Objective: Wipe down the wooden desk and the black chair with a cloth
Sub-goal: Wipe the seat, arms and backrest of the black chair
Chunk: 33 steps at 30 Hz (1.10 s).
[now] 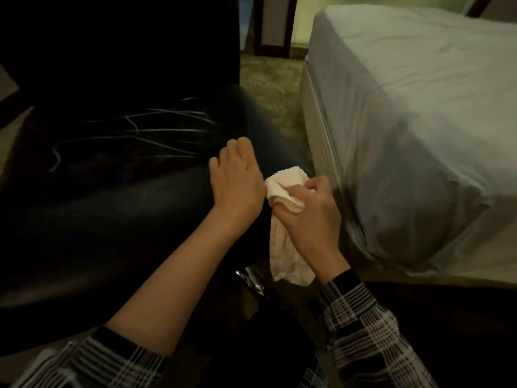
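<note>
The black chair (117, 197) fills the left half of the view, its leather seat creased with pale cracks and its backrest dark at the upper left. My left hand (237, 183) rests flat on the seat's right edge, fingers together and holding nothing. My right hand (307, 211) is closed on a pale cloth (282, 189) just right of the left hand, at the seat's right side. The rest of the cloth hangs down below my wrist. The wooden desk is not in view.
A bed with a grey sheet (414, 113) stands close on the right, leaving a narrow strip of patterned carpet (268, 79) between it and the chair. A chrome part of the chair base (251, 281) shows under the seat. Dark wooden furniture legs (260, 26) stand at the back.
</note>
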{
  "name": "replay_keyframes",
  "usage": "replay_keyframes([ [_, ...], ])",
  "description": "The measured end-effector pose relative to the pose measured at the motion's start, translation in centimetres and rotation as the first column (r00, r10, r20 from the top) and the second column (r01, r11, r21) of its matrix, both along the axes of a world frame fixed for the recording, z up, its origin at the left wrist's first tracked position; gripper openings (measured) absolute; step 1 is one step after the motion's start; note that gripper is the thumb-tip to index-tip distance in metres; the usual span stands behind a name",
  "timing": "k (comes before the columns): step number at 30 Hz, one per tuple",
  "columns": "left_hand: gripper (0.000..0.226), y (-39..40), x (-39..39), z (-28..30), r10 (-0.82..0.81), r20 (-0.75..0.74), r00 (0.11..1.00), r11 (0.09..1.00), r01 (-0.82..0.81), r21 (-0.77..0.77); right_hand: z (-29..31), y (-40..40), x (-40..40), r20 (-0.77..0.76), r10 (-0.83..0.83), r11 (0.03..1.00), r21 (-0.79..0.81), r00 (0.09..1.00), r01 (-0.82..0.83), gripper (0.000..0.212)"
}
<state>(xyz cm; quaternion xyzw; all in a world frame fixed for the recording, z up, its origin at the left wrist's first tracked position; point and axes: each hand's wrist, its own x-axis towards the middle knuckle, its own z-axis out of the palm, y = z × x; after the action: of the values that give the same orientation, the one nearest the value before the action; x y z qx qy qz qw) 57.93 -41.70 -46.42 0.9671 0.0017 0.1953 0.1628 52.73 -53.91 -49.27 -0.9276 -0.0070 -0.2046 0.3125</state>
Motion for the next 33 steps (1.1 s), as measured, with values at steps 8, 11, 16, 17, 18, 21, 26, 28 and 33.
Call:
replay_keyframes([
  [8,0.018,-0.7,2.5,-1.7,0.000,-0.020,1.000,0.999,-0.001,-0.052,-0.6,-3.1,0.0,-0.021,-0.017,0.997,0.071,1.000,0.019,0.041],
  [11,0.019,-0.5,2.4,-2.2,-0.016,-0.028,0.999,1.000,0.016,0.003,0.2,-2.4,3.1,0.003,-0.017,1.000,0.003,1.000,0.017,0.034],
  [16,0.025,-0.3,2.7,-2.0,-0.034,-0.051,0.998,0.999,0.036,0.034,1.8,-2.4,11.1,-0.101,0.003,0.986,0.165,0.995,0.014,0.036],
  [17,0.026,-0.2,2.9,-2.0,-0.045,-0.052,0.998,0.998,0.047,0.046,1.5,-2.9,10.7,-0.106,0.006,0.991,0.134,0.994,0.008,0.034],
  [18,0.027,-0.1,3.0,-2.0,-0.052,-0.055,0.997,0.997,0.055,0.057,1.1,-3.4,9.5,-0.119,0.005,0.995,0.102,0.993,0.008,0.030],
  [21,0.026,0.2,2.7,-2.2,-0.068,-0.058,0.996,0.996,0.071,0.062,-0.8,-4.7,3.2,-0.107,0.019,0.991,0.134,0.994,-0.004,0.023],
  [26,0.022,1.5,1.4,-1.9,-0.099,-0.084,0.992,0.993,0.103,0.049,-0.5,-4.2,0.6,-0.074,0.102,0.991,0.089,0.992,-0.095,0.015],
  [28,0.026,1.4,1.2,-1.5,-0.074,-0.131,0.989,0.994,0.083,0.068,-0.1,-3.6,3.6,-0.063,0.089,0.992,0.101,0.994,-0.082,0.017],
  [33,0.036,0.2,2.5,-0.6,0.033,-0.174,0.984,0.991,-0.009,0.134,0.3,-2.4,3.4,-0.136,0.053,0.986,0.166,0.989,-0.030,0.020],
])
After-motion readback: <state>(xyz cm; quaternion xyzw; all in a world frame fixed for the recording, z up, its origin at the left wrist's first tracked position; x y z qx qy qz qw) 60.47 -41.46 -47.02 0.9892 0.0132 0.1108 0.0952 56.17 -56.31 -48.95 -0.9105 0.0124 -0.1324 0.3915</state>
